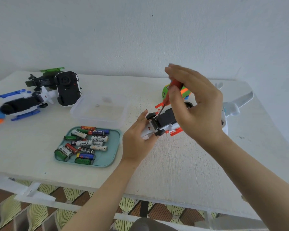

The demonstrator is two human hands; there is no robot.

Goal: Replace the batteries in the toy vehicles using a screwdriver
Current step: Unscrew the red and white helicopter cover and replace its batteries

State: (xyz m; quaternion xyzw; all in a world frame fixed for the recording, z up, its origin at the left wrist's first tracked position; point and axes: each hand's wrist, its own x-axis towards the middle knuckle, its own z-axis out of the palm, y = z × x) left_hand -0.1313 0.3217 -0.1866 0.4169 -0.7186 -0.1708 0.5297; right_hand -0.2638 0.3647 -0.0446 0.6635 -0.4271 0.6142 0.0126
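Your two bare forearms come up from the bottom edge, over the near lip of the white, rough-grained table (pixel 173 164). L hand (pixel 138 140) grips the toy vehicle (pixel 165 120) at its white nose end, fingers curled round it; the toy sits right of centre, upside down & tilted, just off the tabletop. It's smooth plastic: white shell, flat black underside, small black wheels, orange fins sticking out the sides. R hand (pixel 195 104) pinches the screwdriver (pixel 169 95) by its red handle, w/ the thin dark metal shaft slanting down-left and the tip on the black underside, near the wheel by your L fingers. R fingertips are blurred, so can't tell exactly how they lie.

Left of your L hand: teal tray (pixel 117 147), square w/ rounded corners, holding a loose heap of AA batteries (pixel 83 143) in green, red, white & blue wraps. Just behind it, a clear plastic tub (pixel 77 114), rectangular, w/ one small round bit (pixel 97 105) inside.

Far left, bellies up: blue-and-white toy (pixel 23 104), black-bottomed car (pixel 67 89), green-and-black toy (pixel 43 80). Behind your R hand a green-and-orange toy (pixel 164 94) peeks out; a white plane-shaped toy (pixel 235 105) lies to its right.
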